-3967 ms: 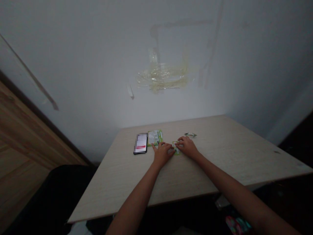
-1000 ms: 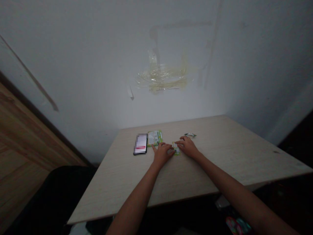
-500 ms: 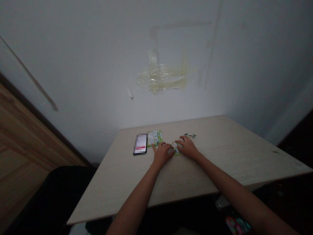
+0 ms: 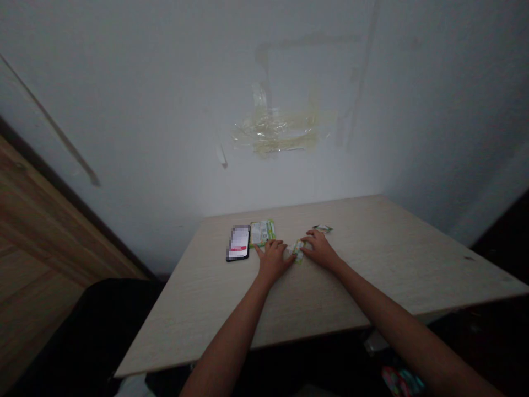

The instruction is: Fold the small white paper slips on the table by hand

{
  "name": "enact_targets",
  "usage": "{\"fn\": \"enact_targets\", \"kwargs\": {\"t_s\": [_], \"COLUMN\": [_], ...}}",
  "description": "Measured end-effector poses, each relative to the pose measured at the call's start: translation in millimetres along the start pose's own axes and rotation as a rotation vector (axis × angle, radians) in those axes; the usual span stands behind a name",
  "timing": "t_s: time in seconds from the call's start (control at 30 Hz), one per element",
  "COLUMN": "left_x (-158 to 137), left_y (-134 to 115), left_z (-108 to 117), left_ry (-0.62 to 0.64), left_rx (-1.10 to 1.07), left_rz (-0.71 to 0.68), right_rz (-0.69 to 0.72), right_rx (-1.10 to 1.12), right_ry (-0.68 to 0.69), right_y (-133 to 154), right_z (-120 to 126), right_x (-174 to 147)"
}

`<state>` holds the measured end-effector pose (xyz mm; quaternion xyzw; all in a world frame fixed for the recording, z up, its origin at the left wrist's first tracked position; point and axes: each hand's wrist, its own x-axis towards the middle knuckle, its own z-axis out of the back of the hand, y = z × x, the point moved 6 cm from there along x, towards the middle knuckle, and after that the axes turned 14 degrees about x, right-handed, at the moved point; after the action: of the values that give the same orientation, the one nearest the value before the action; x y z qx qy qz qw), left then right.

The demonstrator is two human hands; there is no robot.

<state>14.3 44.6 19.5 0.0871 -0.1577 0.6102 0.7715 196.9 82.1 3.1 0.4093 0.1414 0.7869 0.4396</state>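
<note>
A small green-and-white packet (image 4: 298,251) lies at a slant on the table between my hands. My left hand (image 4: 273,261), palm down, has its thumb on the packet's left edge; its other fingers are bent and partly spread. From the other side, my right hand (image 4: 323,251) grips the right edge with its thumb and curled fingers. Part of the packet is covered by fingertips. Just beyond my left fingertips is a larger green-and-white printed packet (image 4: 262,232), lying flat. A small dark-and-white scrap (image 4: 323,228) sits just past my right fingers.
To the left of the larger packet lies a phone (image 4: 238,243) with its screen lit and blurred. The pale wooden table (image 4: 206,309) meets a wall (image 4: 173,138) at the back, where old clear tape (image 4: 276,132) is stuck. A dark object (image 4: 103,314) stands beyond the table's left edge.
The small packet has turned from nearly upright in the picture to a slant between my fingers. Both hands have shifted only slightly. The phone and larger packet stay in place.
</note>
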Motion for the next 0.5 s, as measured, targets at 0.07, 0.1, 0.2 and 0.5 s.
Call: {"fn": "enact_targets", "kwargs": {"t_s": [0.07, 0.1, 0.2, 0.5], "left_x": [0.3, 0.5, 1.2, 2.1], "left_y": [0.6, 1.0, 1.6, 4.7], "left_z": [-0.6, -0.8, -1.2, 3.9], "left_ry": [0.007, 0.012, 0.034, 0.019], "left_rx": [-0.001, -0.004, -0.023, -0.158], "left_rz": [0.002, 0.003, 0.007, 0.039], "right_rz": [-0.004, -0.005, 0.002, 0.023], "right_rx": [0.009, 0.013, 0.025, 0.069], "right_ry": [-0.005, -0.004, -0.002, -0.037], "right_y": [-1.1, -1.5, -2.2, -5.0], "right_z": [0.4, 0.4, 0.5, 3.3], "right_x": [0.1, 0.0, -0.3, 0.9]}}
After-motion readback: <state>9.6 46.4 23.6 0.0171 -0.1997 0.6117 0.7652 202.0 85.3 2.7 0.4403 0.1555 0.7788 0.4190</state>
